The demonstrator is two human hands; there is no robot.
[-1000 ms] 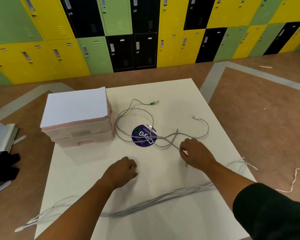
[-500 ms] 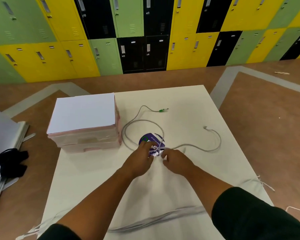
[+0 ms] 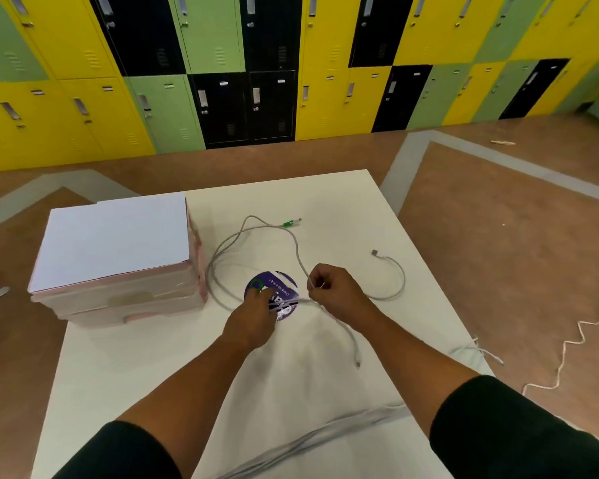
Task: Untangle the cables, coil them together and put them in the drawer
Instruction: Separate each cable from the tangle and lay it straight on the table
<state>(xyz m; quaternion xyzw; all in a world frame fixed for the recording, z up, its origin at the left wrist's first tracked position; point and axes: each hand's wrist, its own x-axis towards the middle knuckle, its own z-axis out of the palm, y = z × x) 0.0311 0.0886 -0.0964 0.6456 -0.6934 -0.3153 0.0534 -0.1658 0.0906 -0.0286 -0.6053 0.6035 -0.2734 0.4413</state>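
Grey cables lie tangled on the white table. One ends in a green plug at the back, another in a silver plug at the right. My right hand pinches a cable strand and lifts it off the table. My left hand holds the crossing strands down on a round purple sticker. A loose end trails toward me. The pink drawer unit stands at the left, drawers closed.
A bundle of grey cords runs across the near table edge under my arms. A white cord zigzags on the brown floor at the right. Lockers line the far wall. Dark items lie at the far left.
Both hands went from the near table to the tangle by the sticker. My right hand has now raised a strand, and a loose end has been pulled out toward me.
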